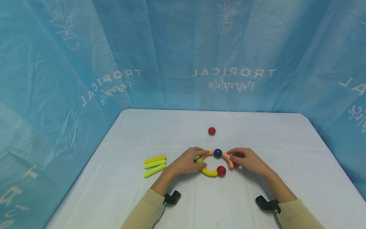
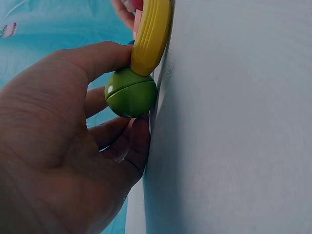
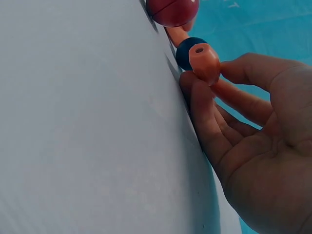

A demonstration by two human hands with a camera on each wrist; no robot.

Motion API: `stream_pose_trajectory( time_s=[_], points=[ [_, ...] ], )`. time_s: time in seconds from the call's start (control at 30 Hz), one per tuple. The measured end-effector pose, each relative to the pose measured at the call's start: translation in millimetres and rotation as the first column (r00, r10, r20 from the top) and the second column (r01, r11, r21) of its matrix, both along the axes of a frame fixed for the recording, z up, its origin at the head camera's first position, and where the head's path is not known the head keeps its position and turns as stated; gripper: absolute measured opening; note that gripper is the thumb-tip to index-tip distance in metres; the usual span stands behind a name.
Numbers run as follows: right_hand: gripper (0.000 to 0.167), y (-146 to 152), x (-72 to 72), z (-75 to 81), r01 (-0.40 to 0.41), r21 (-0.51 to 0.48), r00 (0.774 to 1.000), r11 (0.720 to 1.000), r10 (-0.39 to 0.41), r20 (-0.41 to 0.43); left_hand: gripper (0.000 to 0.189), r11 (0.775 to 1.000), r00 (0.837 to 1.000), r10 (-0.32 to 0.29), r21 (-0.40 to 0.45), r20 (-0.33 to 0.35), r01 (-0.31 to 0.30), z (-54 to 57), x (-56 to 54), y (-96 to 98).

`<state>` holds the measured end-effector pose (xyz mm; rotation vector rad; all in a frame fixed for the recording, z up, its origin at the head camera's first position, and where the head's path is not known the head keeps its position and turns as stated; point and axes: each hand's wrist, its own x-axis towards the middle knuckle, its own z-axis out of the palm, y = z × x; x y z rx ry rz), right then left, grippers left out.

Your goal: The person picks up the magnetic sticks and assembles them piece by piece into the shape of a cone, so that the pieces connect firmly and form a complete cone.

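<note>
Curved rods and balls are joined into an almost closed ring on the table. My left hand [image 1: 187,160] holds it at the green ball [image 2: 130,92], the thumb against the end of the yellow curved rod [image 2: 152,34]. On the other side, my right hand [image 1: 249,161] pinches an orange curved rod [image 3: 206,66], whose free end shows a small hole. The blue ball [image 1: 218,153] links this rod to a second orange curved rod [image 1: 206,155] by the left fingers. A red ball [image 1: 221,170] caps the yellow rod's other end, apart from the free orange end.
Farther back on the white table [image 1: 268,133] lies a loose red ball [image 1: 211,130]. Left of my left hand, a yellow stick [image 1: 155,159] and two yellow-green sticks [image 1: 155,170] lie side by side. Blue printed curtains [image 1: 177,89] surround the table's back and sides.
</note>
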<state>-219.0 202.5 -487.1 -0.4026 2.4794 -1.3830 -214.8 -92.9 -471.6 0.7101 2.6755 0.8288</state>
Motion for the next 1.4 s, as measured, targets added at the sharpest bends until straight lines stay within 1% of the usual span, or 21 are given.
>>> stream_pose_trajectory(
  time_s=[0.2,0.47,0.6,0.93,1.03,1.17,1.4],
  points=[
    [0.035,-5.9,2.0,-0.7,0.001,-0.019,1.0,1.0,-0.001,0.019,0.053,1.0,1.0,0.011,-0.004,0.001,-0.011,0.5,0.1,0.3],
    [0.034,-13.7,5.2,0.9,0.032,0.021,0.999,0.999,-0.033,0.026,0.054,1.0,1.0,0.008,-0.004,-0.001,-0.008,-0.6,-0.6,-0.2],
    [0.035,-16.3,6.1,1.0,0.044,0.013,0.998,0.999,-0.045,0.043,0.054,1.0,1.0,0.002,-0.003,-0.001,-0.002,-0.9,-1.6,-0.1],
    [0.037,-21.2,10.3,4.9,0.032,-0.013,0.998,0.999,-0.031,0.049,0.054,1.0,1.0,0.006,-0.014,-0.012,-0.006,-1.0,-1.9,1.2],
    [0.039,-21.7,10.8,5.2,0.03,-0.005,0.999,1.0,-0.029,0.041,0.054,1.0,1.0,0.005,-0.013,-0.011,-0.005,-0.1,-1.5,1.1],
    [0.041,-21.8,10.2,2.5,0.021,0.024,1.0,0.999,-0.022,0.011,0.054,1.0,1.0,0.004,-0.011,-0.012,-0.004,0.0,-1.1,1.2],
    [0.039,-21.5,9.8,-2.2,0.01,0.061,0.999,0.998,-0.007,-0.038,0.054,1.0,1.0,0.0,-0.017,-0.013,-0.001,1.6,-0.3,1.3]
  ],
)
